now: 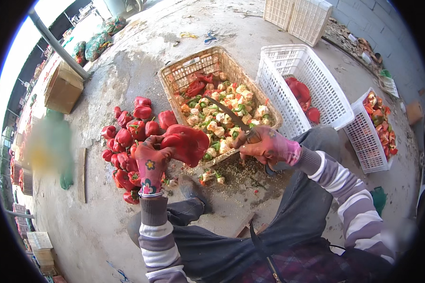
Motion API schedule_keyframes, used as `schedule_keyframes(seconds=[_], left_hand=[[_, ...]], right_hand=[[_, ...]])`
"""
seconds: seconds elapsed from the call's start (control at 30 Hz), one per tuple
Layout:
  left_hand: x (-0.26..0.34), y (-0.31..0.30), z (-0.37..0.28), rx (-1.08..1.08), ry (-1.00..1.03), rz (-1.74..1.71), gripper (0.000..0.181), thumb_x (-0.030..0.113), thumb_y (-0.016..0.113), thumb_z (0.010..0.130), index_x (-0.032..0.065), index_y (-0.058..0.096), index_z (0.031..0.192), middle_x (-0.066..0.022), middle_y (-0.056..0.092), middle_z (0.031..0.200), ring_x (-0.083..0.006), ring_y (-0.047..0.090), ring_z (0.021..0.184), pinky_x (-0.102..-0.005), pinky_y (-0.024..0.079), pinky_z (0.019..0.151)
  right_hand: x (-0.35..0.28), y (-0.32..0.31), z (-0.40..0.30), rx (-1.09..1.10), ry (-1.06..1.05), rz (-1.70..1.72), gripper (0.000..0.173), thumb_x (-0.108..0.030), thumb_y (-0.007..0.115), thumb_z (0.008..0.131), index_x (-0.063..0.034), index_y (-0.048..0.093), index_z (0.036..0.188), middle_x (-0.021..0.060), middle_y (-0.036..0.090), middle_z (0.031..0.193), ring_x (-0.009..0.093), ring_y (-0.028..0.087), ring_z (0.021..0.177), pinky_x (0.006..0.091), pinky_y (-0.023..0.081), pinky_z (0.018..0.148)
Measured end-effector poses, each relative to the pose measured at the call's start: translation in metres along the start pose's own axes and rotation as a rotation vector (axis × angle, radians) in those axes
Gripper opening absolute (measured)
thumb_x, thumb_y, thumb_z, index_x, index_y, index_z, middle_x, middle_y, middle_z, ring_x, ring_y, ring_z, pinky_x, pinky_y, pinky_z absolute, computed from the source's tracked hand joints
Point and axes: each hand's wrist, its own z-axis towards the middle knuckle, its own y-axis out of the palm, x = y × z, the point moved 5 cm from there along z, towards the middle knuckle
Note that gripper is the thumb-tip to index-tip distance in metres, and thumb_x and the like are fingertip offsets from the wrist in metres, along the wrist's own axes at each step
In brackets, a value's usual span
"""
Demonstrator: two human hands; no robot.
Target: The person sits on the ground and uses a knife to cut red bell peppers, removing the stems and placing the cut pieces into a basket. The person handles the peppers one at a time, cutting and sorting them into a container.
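In my gloved left hand is a large red bell pepper, held by its left side near the front of a stained plastic crate. My right hand, gloved too, grips a knife whose curved blade points up and left over that crate. Pepper cores with green stems and pale seeds fill the crate, with some red pepper pieces at its far end. A pile of whole red bell peppers lies on the floor left of the crate.
A white crate with a few red peppers stands on the right. Beyond it, a smaller white crate holds cut pepper pieces. Loose cores and seeds litter the concrete by my foot. A cardboard box and wooden strip are left.
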Motion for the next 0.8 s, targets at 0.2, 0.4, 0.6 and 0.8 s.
schedule_keyframes(seconds=[0.2, 0.4, 0.6, 0.8], left_hand=[[0.017, 0.052, -0.027, -0.139, 0.105, 0.254, 0.028, 0.007, 0.068, 0.063, -0.0017, 0.067, 0.09, -0.0089, 0.067, 0.073, -0.0121, 0.063, 0.066, -0.0255, 0.05, 0.063], [0.018, 0.061, -0.03, -0.27, 0.303, 0.372, 0.026, 0.005, 0.068, 0.061, 0.0022, 0.067, 0.088, -0.0102, 0.065, 0.081, -0.0182, 0.064, 0.076, -0.0284, 0.05, 0.069], [0.011, 0.055, -0.025, -0.38, 0.346, 0.122, 0.028, -0.008, 0.064, 0.06, 0.0029, 0.067, 0.085, -0.0097, 0.066, 0.089, -0.0193, 0.063, 0.087, -0.0298, 0.049, 0.08], [0.008, 0.052, -0.02, -0.542, 0.204, -0.29, 0.027, -0.008, 0.068, 0.065, 0.0016, 0.065, 0.09, -0.0077, 0.065, 0.1, -0.0179, 0.061, 0.096, -0.0318, 0.048, 0.087]], right_hand=[[-0.03, 0.005, 0.042, 0.207, -0.36, -0.618, 0.062, -0.043, 0.076, 0.068, -0.013, 0.058, 0.119, 0.0104, 0.065, 0.089, 0.025, 0.062, 0.085, 0.035, 0.047, 0.075], [-0.02, 0.011, 0.047, 0.082, -0.462, -0.713, 0.059, -0.039, 0.078, 0.062, -0.0071, 0.059, 0.108, 0.0126, 0.065, 0.087, 0.029, 0.064, 0.086, 0.0376, 0.05, 0.075], [-0.002, 0.002, 0.048, 0.187, -0.292, -0.607, 0.045, -0.031, 0.075, 0.06, -0.0048, 0.058, 0.094, 0.0158, 0.064, 0.081, 0.032, 0.064, 0.079, 0.0384, 0.049, 0.071], [-0.003, -0.012, 0.041, 0.114, -0.189, -0.234, 0.016, -0.015, 0.067, 0.075, -0.0031, 0.058, 0.08, -0.001, 0.054, 0.061, 0.006, 0.048, 0.05, 0.0235, 0.036, 0.04]])
